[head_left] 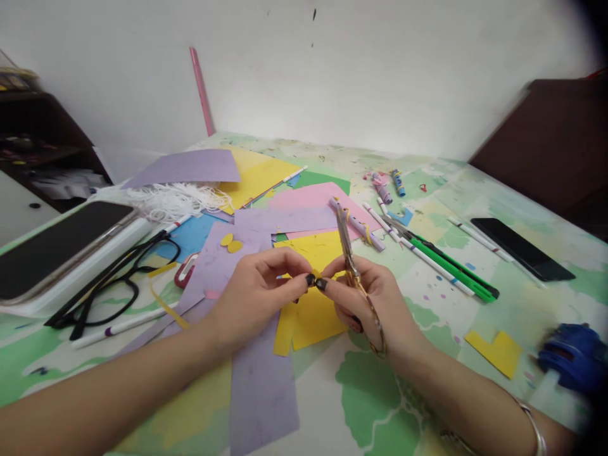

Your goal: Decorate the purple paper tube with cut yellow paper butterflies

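Centrally, both hands meet above a yellow sheet point(320, 320). Left hand point(259, 285): thumb and fingers pinched together on a small yellow piece point(317, 274), apparently paper, mostly covered by the fingertips; its exact shape cannot be made out. Right hand point(380, 294): thumb and finger come to the same piece from the other side, thumb tips almost touching. The scissors point(350, 253) are lodged in this hand too, blades pointing up and away, a gold handle loop hanging below the fingers.

Handling estimate: piece judged very light, thin and flexible, dry rather than slippery; a hard pinch would probably crease it, a sideways pull might tear it. Best hold: opposite edges, fingertips only, slight pressure. Scissors judged rigid and much the heavier; they are best held by the loops, with the points clear of the other hand.

Nearby: two yellow ovals point(234, 246) lie on purple paper point(211, 256), left of the hands. A purple tube point(361, 229) with yellow winding lies just beyond the scissors; a green cutter point(456, 272) rests farther right.
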Available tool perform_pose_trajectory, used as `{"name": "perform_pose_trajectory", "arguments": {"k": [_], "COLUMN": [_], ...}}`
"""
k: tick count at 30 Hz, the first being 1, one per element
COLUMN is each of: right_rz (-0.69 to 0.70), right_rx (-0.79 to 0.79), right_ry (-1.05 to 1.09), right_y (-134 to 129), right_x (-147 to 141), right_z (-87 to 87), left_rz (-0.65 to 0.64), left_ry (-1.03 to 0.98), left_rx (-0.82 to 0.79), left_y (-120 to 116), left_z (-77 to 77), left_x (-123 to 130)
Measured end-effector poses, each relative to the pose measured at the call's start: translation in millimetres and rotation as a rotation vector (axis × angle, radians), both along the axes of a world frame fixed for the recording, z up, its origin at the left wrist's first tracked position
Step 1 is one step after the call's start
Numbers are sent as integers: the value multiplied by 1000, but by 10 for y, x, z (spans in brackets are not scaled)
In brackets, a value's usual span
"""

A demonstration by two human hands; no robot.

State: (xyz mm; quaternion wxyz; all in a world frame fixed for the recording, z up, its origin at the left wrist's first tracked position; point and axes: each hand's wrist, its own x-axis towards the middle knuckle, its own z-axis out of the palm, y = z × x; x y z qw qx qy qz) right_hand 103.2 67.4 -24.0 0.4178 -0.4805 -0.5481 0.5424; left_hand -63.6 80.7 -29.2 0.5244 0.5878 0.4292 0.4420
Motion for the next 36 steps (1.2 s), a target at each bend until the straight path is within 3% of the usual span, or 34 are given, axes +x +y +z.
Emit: {"name": "perform_pose_trajectory", "arguments": {"k": [5,9,16,36], "right_rz": [-80,-79,-101,-130], "right_rx": [333,496,540,586], "right_ry": [-398,-584,-751,-754], "right_y": [-19,-48,-59,-48], "right_x": [0,-38,-51,-76], "right_z": [-11,-26,-105,-109], "left_rz": [5,-14,-45,-68], "left_ry": [-205,-356,-478,-510], "left_rx": [-126,-219,-265,-253], "left_y": [23,10,-25,-37], "left_z": [-9,30,48,31], "left_x": [-8,21,59,65]}}
